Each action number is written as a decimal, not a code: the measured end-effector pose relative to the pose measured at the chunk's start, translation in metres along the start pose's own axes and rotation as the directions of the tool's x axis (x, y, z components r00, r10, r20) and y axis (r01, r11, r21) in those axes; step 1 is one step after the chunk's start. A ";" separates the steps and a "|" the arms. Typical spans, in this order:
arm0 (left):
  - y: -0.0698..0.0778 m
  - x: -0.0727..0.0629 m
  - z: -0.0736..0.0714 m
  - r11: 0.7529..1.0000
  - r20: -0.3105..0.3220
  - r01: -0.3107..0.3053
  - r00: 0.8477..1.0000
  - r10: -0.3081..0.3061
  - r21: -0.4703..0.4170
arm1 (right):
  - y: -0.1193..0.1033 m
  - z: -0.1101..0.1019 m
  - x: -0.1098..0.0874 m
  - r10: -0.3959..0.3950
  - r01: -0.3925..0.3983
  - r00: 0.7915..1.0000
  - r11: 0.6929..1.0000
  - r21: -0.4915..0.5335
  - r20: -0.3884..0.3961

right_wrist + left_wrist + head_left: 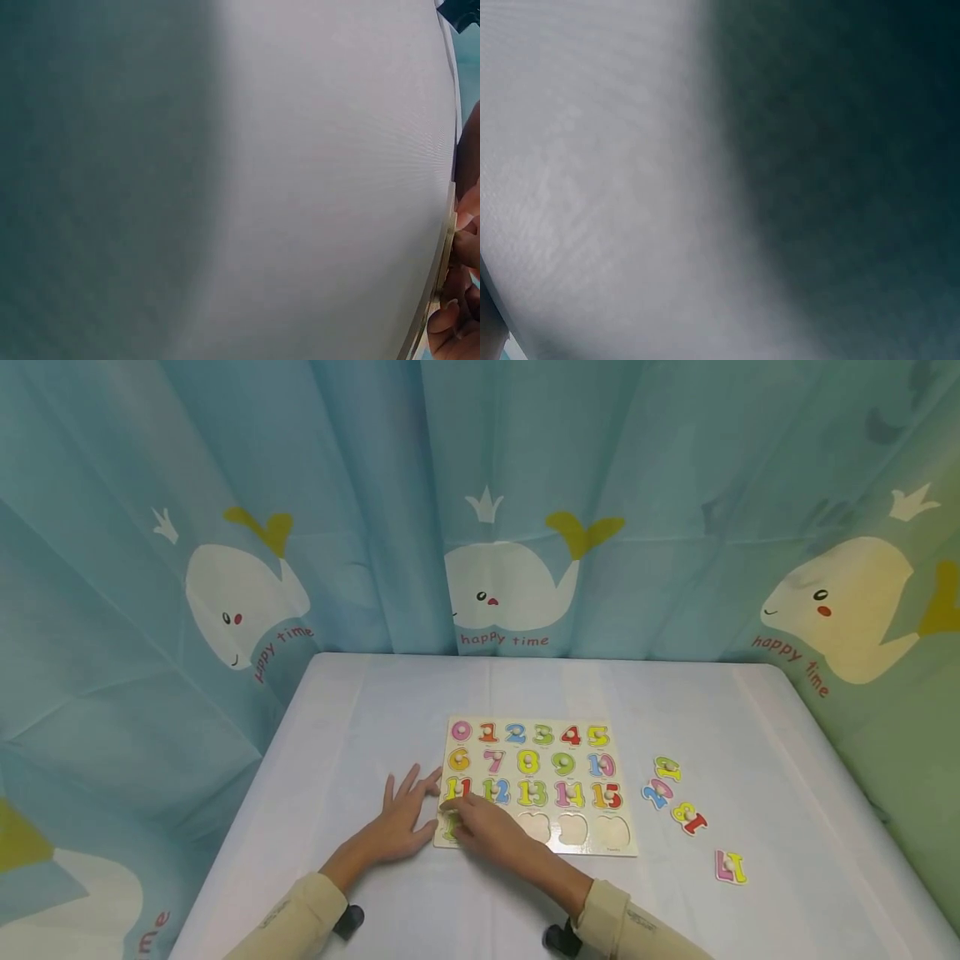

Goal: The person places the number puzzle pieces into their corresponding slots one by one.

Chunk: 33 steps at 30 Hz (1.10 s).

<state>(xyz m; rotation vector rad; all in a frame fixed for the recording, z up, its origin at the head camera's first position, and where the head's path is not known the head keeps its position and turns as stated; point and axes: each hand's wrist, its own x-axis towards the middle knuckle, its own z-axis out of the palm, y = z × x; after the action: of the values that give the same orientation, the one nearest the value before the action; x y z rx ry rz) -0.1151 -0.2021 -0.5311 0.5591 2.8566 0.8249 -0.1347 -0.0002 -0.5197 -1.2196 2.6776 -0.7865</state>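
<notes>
A wooden number puzzle board (525, 838) lies on the table in the head view, its upper rows filled with coloured knobbed numbers. My right hand (491, 833) reaches over its lower left corner, thumb and index finger at a green number piece (450, 827) in the bottom row; the fingers hide part of that piece. Flat beside the board's left edge, my left hand (397, 822) spreads its fingers, tips at the edge. In the right wrist view, curled fingers (444, 319) show at the board's rim (431, 300). The left wrist view holds mostly blurred tablecloth.
Right of the board lie loose number pieces: a yellow-green one (667, 768), a blue and pink 20 (657, 793), a yellow and red 18 (688, 818) and a pink and yellow 17 (730, 867). Bare recesses (573, 829) show in the bottom row. A whale-print curtain (375, 485) surrounds the table.
</notes>
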 end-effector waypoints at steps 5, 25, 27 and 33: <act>0.000 0.000 0.000 1.000 0.003 -0.002 1.000 0.002 0.004 | -0.002 0.001 0.004 0.009 -0.009 1.000 1.000 -0.006 0.019; -0.002 0.001 0.000 1.000 -0.004 -0.016 1.000 0.016 -0.006 | 0.000 -0.003 0.010 0.040 -0.044 0.997 0.997 0.057 0.068; -0.002 0.001 0.000 1.000 -0.004 -0.017 1.000 0.017 -0.007 | 0.000 -0.002 0.009 0.036 -0.040 0.997 0.998 0.057 0.065; 0.000 0.000 -0.001 1.000 0.002 -0.002 1.000 0.002 -0.006 | 0.005 -0.001 0.007 0.014 -0.018 0.997 0.998 0.064 0.071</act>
<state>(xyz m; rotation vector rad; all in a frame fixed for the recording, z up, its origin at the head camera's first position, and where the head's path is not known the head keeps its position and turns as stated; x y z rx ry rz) -0.1149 -0.2028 -0.5307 0.5610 2.8514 0.8331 -0.1436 -0.0022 -0.5205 -1.1868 2.5818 -0.8059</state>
